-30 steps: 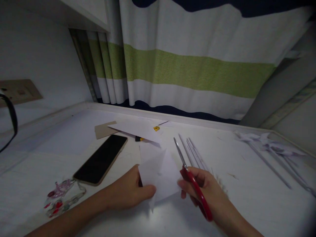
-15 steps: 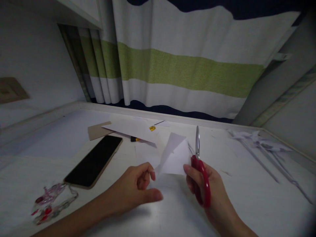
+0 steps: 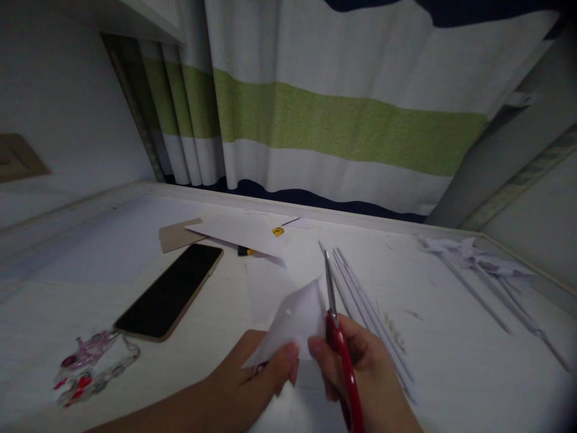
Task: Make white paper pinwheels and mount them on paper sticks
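Note:
My left hand [image 3: 259, 376] pinches a small folded piece of white paper [image 3: 295, 319] between thumb and fingers, low in the middle of the view. My right hand [image 3: 360, 373] grips red-handled scissors [image 3: 336, 334], whose closed blades point up and away right beside the paper's right edge. Both hands are close together, just above the white desk [image 3: 451, 361]. Thin white paper sticks [image 3: 360, 288] lie on the desk just behind the right hand.
A black phone [image 3: 174, 288] lies left of centre, with a beaded charm strap [image 3: 85, 367] nearer me. Loose white sheets [image 3: 243, 231], a brown card [image 3: 178, 234] and a yellow-black object [image 3: 277, 232] sit further back. Paper pinwheels on sticks [image 3: 478, 258] lie at right. A striped curtain [image 3: 342, 120] hangs behind.
My left hand had let the paper go and has pinched it again. Both hands came nearer me and lower, and the scissors now point away beside the paper.

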A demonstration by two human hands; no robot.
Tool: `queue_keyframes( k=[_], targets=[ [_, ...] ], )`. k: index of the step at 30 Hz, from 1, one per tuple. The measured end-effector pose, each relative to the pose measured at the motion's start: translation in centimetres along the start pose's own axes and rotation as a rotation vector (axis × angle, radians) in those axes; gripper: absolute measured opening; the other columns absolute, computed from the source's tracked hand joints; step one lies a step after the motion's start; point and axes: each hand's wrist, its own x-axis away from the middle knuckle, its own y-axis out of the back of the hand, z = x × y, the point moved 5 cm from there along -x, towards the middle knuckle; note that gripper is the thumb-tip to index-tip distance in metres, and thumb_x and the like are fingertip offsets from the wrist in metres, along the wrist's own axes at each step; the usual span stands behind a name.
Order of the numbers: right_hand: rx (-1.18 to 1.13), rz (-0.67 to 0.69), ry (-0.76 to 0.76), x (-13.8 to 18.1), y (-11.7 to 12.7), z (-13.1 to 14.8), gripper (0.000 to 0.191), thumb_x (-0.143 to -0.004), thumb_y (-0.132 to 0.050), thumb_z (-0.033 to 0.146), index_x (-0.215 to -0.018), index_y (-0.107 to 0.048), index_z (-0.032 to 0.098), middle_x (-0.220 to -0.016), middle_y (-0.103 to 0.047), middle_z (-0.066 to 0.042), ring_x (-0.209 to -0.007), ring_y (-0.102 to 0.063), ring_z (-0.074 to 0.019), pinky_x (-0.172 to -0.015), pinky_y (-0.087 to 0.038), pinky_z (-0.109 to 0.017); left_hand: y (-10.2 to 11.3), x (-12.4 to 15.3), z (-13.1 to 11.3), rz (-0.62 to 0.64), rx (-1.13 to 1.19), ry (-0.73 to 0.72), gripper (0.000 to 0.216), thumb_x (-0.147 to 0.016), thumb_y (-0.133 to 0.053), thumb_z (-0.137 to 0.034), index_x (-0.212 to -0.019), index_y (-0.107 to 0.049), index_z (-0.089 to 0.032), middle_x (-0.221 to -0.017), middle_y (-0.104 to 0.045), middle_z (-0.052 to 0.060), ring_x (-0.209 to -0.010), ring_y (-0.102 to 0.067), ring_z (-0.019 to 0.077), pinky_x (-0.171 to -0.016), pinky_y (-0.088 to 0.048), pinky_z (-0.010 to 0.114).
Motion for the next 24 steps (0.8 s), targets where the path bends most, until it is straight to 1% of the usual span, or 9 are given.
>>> queue_keyframes(
  k=[3,5,8,10,13,17,20,22,24],
  targets=[
    [0.001,0.051,-0.011,0.0,-0.1,-0.3,0.03,-0.064,-0.062,0.044,-0.063,-0.048,0.017,-0.047,-0.049,0.006,-0.033,-0.036,-0.0039,-0.032,-0.03,-0.015,0.5,-0.5,0.1,0.022,0.065,-0.039,0.049,-0.078,-0.029,-0.054,-0.046,-0.038,-0.019,-0.048,-0.037,-0.004,-0.052,-0.041,0.0123,-0.055,-0.035,0.022],
    [-0.004,0.087,-0.016,0.0,-0.2,-0.4,0.03,-0.067,-0.06,0.044,-0.068,-0.05,0.016,-0.055,-0.055,0.003,-0.034,-0.037,-0.003,-0.032,-0.03,-0.014,1.0,-0.9,0.2,0.003,0.117,-0.06,0.051,-0.076,-0.028,-0.056,-0.041,-0.035,-0.019,-0.045,-0.038,-0.003,-0.051,-0.041,0.0128,-0.053,-0.034,0.023],
    [0.0,0.117,-0.026,0.0,-0.3,-0.4,0.03,-0.067,-0.059,0.044,-0.07,-0.05,0.016,-0.056,-0.056,0.003,-0.034,-0.037,-0.0023,-0.033,-0.029,-0.014,1.6,-1.2,0.2,-0.004,0.144,-0.101,0.053,-0.073,-0.029,-0.06,-0.038,-0.034,-0.02,-0.043,-0.037,-0.002,-0.049,-0.04,0.0135,-0.052,-0.033,0.024],
    [-0.002,0.124,-0.043,0.0,-0.5,-0.5,0.03,-0.066,-0.061,0.044,-0.068,-0.05,0.016,-0.054,-0.054,0.004,-0.033,-0.036,-0.0026,-0.032,-0.028,-0.014,1.4,-1.1,0.1,0.039,0.141,-0.102,0.053,-0.072,-0.028,-0.062,-0.039,-0.034,-0.02,-0.043,-0.037,-0.002,-0.049,-0.039,0.0134,-0.052,-0.032,0.025],
    [0.008,0.123,-0.037,-0.1,-0.6,-0.5,0.031,-0.063,-0.063,0.044,-0.062,-0.05,0.017,-0.05,-0.052,0.004,-0.034,-0.036,-0.0038,-0.033,-0.028,-0.016,0.6,-0.8,0.2,0.137,0.1,-0.042,0.053,-0.073,-0.026,-0.061,-0.044,-0.038,-0.019,-0.048,-0.039,-0.002,-0.051,-0.038,0.013,-0.054,-0.032,0.025],
    [0.027,0.15,-0.017,-0.2,-0.7,-0.7,0.034,-0.065,-0.061,0.047,-0.06,-0.048,0.016,-0.051,-0.05,0.004,-0.036,-0.036,-0.004,-0.035,-0.028,-0.016,-0.1,-0.4,0.2,0.224,0.056,0.005,0.051,-0.078,-0.026,-0.057,-0.052,-0.045,-0.017,-0.054,-0.043,-0.002,-0.056,-0.041,0.0126,-0.06,-0.033,0.023],
    [0.005,0.18,-0.001,-0.1,-0.7,-0.7,0.037,-0.066,-0.059,0.052,-0.063,-0.046,0.017,-0.049,-0.044,0.006,-0.036,-0.032,-0.0038,-0.034,-0.025,-0.016,0.3,-0.5,0.0,0.197,0.086,-0.012,0.051,-0.079,-0.026,-0.055,-0.053,-0.047,-0.017,-0.051,-0.043,-0.003,-0.056,-0.043,0.0126,-0.063,-0.035,0.023],
    [-0.042,0.227,0.044,0.2,-0.9,-0.4,0.042,-0.064,-0.056,0.058,-0.063,-0.046,0.017,-0.046,-0.039,0.008,-0.036,-0.029,-0.0038,-0.035,-0.023,-0.016,1.0,-0.6,-0.3,0.14,0.152,-0.034,0.05,-0.079,-0.029,-0.054,-0.051,-0.048,-0.017,-0.046,-0.043,-0.003,-0.054,-0.043,0.0127,-0.063,-0.036,0.023],
    [-0.062,0.278,0.093,0.6,-1.2,-0.3,0.046,-0.063,-0.054,0.062,-0.06,-0.046,0.017,-0.046,-0.036,0.008,-0.038,-0.026,-0.004,-0.038,-0.026,-0.017,1.7,-0.7,-0.6,0.075,0.236,-0.067,0.05,-0.078,-0.032,-0.053,-0.047,-0.049,-0.017,-0.042,-0.043,-0.003,-0.052,-0.044,0.0127,-0.062,-0.037,0.023]
  ],
)
